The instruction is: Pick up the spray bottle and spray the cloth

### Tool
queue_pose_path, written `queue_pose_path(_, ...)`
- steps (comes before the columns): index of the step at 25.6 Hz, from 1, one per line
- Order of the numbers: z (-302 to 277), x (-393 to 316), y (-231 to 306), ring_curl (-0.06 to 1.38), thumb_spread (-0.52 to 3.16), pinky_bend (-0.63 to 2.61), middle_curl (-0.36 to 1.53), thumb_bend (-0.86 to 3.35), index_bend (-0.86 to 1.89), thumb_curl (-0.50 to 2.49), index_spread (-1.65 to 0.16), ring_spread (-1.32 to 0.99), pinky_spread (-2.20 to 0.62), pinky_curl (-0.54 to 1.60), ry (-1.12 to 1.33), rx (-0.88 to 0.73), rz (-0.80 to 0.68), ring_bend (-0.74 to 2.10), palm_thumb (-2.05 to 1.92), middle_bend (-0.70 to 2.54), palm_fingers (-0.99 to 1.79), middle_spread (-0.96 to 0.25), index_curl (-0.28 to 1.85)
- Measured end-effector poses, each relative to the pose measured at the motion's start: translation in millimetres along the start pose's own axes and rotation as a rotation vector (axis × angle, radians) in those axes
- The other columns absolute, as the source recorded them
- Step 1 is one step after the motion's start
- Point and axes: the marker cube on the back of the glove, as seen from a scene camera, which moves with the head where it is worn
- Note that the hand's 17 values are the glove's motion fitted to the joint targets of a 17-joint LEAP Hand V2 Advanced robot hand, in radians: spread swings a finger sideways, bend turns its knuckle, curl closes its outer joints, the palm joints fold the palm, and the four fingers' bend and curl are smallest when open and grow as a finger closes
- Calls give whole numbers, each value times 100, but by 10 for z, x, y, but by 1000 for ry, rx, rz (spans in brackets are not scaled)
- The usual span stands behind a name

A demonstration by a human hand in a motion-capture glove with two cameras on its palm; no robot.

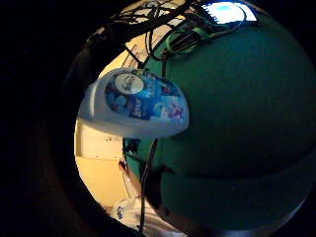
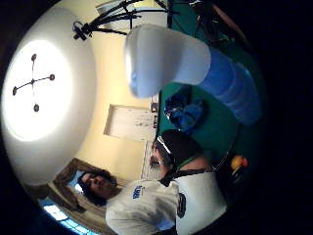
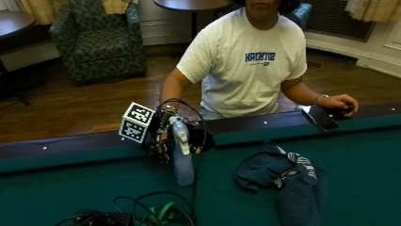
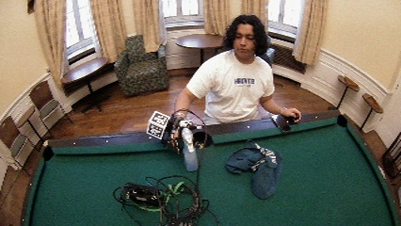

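Note:
In the outside view a spray bottle (image 3: 183,162) with a white head and pale blue body stands upright by the near rail of the green table (image 3: 351,155). My gloved right hand (image 3: 162,141) grips it at the neck from the left. Whether its base touches the felt I cannot tell. The bottle (image 2: 195,68) fills much of both palm views, its label (image 1: 136,103) showing. A crumpled blue cloth (image 3: 282,174) lies on the felt to the right of the bottle, apart from it. The wide view shows the hand (image 4: 174,134), bottle (image 4: 190,153) and cloth (image 4: 257,165) the same way.
A tangle of black and green cables (image 3: 125,214) lies on the felt at the front left. A corner pocket (image 3: 202,139) sits in the rail right behind the bottle. The person's bare hand (image 3: 338,101) rests on the rail beside a phone (image 3: 319,117).

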Motion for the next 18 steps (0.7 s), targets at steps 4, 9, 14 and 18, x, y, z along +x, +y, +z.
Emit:
queue_pose_path(4, 108, 23, -151, 32, 89, 34, 37, 0, 13, 36, -39, -10, 19, 35, 6, -5, 15, 47, 60, 23, 48, -11, 20)
queue_pose_path(9, 229, 7, -317, 32, 88, 31, 37, 0, 12, 37, -38, -11, 17, 34, -40, 1, 28, 48, 68, 24, 49, -12, 20)
queue_pose_path(14, 293, -42, -469, 33, 87, 29, 38, -2, 10, 37, -38, -13, 16, 34, -88, 26, 29, 50, 71, 25, 52, -13, 20)
queue_pose_path(18, 342, -51, -560, 34, 86, 26, 37, -3, 14, 37, -37, -14, 14, 33, -88, 53, 34, 54, 72, 24, 58, -14, 20)
